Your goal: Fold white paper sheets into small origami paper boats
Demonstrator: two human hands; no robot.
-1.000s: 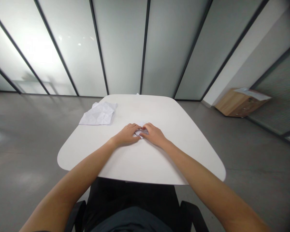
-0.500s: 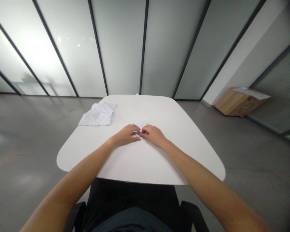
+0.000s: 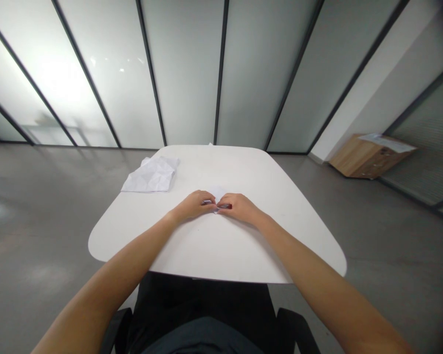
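A small folded piece of white paper [image 3: 218, 195] lies on the table between my hands, its upper corner showing past my fingers. My left hand [image 3: 195, 206] presses on its left side, and my right hand [image 3: 239, 207] grips its right side, with the fingertips of both hands nearly meeting over it. Most of the folded paper is hidden under my fingers. Further left, out of reach of my fingers, lies a creased sheet of white paper [image 3: 149, 176], folded over loosely.
Both hands work on a rounded white table [image 3: 221, 250]. Its far edge meets a frosted glass wall [image 3: 188, 73]. A low wooden cabinet [image 3: 369, 160] with papers on top stands at the right on the grey floor. Black chair armrests [image 3: 118, 329] flank my lap.
My hands have shifted slightly apart, the right one moving rightward. More of the folded paper now shows between them, with its corner standing out above my fingers.
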